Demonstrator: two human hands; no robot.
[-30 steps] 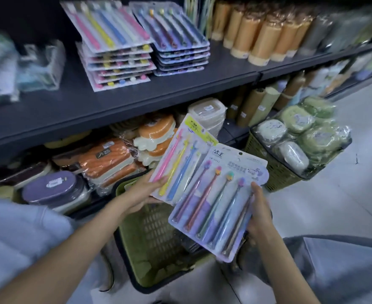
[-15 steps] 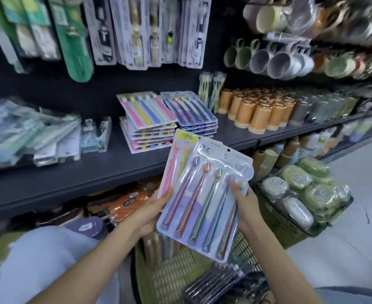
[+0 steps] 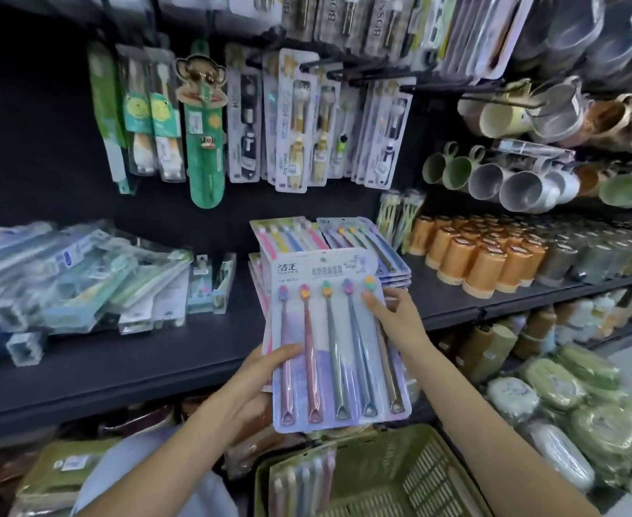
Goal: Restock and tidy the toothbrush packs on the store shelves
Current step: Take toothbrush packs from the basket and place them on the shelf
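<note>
I hold a flat blister pack of five toothbrushes with a lilac card point(image 3: 335, 341) in front of the dark shelf point(image 3: 120, 367). My left hand point(image 3: 258, 382) grips its lower left edge with the thumb on top, and my right hand point(image 3: 396, 319) pinches its right edge. Behind it, two stacks of similar toothbrush packs point(image 3: 359, 242) lie on the shelf, partly hidden by my pack. Orange plastic cups point(image 3: 482, 255) stand near on the right, and clear boxed toothbrushes point(image 3: 83, 281) lie in a heap on the left. Below is a green plastic basket point(image 3: 392, 475). Compared with half a second ago, the pack is higher and closer to the stacks, and it now hides almost all of the pink pack behind it.
</note>
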